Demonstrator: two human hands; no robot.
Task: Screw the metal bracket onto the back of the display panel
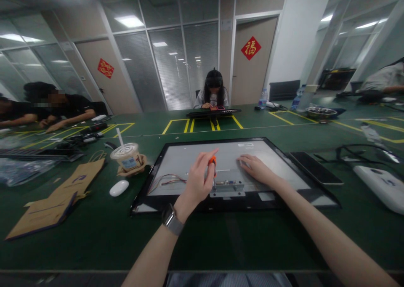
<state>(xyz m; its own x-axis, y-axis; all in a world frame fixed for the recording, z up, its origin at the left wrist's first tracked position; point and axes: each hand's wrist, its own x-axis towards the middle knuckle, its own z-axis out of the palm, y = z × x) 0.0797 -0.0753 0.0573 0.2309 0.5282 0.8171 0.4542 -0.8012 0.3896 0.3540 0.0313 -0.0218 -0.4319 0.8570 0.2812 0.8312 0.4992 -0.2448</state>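
A flat display panel (176,155) with a black frame and pale grey back lies on the green table in front of me. My left hand (201,174), wearing a watch, is closed round an orange-handled screwdriver (212,160). The screwdriver stands roughly upright, its shaft pointing down at a metal bracket (227,190) near the panel's front edge. Connectors show along that bracket, and thin wires (170,179) run to its left. My right hand (254,168) rests flat on the grey back, fingers stretched out and holding nothing.
To the left are a drink cup (128,156) with a straw, a white mouse-like case (119,188) and a brown paper bag (75,182). A black phone (314,168), cables and a white device (380,186) lie to the right. A person (214,89) sits opposite; others sit farther off.
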